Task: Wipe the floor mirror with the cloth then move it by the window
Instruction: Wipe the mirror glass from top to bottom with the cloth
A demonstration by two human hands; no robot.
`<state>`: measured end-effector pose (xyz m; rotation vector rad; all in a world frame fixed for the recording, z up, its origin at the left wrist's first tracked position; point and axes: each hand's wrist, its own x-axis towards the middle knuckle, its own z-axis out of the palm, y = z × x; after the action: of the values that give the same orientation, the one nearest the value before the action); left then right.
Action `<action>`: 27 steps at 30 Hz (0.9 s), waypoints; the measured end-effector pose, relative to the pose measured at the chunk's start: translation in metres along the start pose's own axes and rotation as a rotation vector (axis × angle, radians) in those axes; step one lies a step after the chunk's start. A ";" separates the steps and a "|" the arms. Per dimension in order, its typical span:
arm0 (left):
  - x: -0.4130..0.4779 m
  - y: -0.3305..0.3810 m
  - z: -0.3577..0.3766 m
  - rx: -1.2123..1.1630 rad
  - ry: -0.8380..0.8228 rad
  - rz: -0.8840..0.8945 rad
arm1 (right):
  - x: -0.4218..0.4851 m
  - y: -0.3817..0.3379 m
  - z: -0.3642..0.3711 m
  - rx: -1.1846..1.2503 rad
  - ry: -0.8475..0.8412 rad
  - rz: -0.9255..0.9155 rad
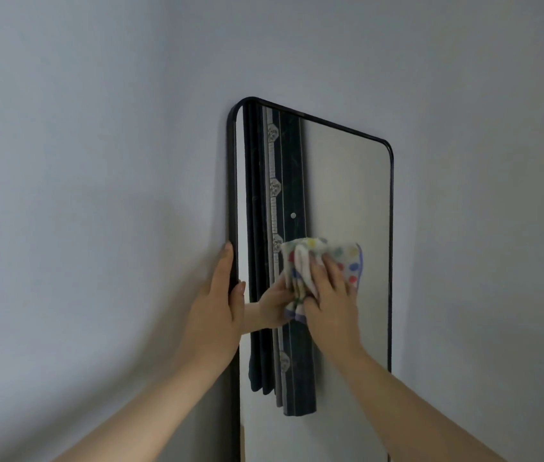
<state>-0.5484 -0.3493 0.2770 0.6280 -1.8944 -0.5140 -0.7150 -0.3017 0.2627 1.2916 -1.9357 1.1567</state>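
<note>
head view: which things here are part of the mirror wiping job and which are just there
In the job: floor mirror, against the wall; spotted cloth, held on its glass by the right hand; left hand, gripping the mirror's left frame edge.
Just there: wall; dark curtain, seen only as a reflection in the glass.

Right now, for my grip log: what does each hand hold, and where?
The left hand grips the mirror by its left frame edge; the right hand holds the cloth by its bunched middle, against the mirror.
</note>
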 end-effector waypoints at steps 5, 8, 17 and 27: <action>0.000 0.004 0.000 -0.032 -0.009 -0.022 | -0.033 -0.029 0.012 -0.017 -0.025 -0.246; 0.001 0.002 0.000 -0.021 -0.015 -0.049 | -0.020 -0.005 0.008 -0.078 -0.006 -0.266; 0.000 0.005 -0.002 -0.082 -0.049 -0.066 | -0.030 -0.030 0.010 -0.038 0.000 -0.378; 0.001 0.002 -0.001 -0.072 -0.025 -0.020 | -0.025 -0.017 0.011 -0.071 -0.005 -0.339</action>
<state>-0.5484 -0.3479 0.2791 0.5960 -1.8860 -0.6032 -0.6894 -0.3028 0.2440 1.5119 -1.6614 0.9079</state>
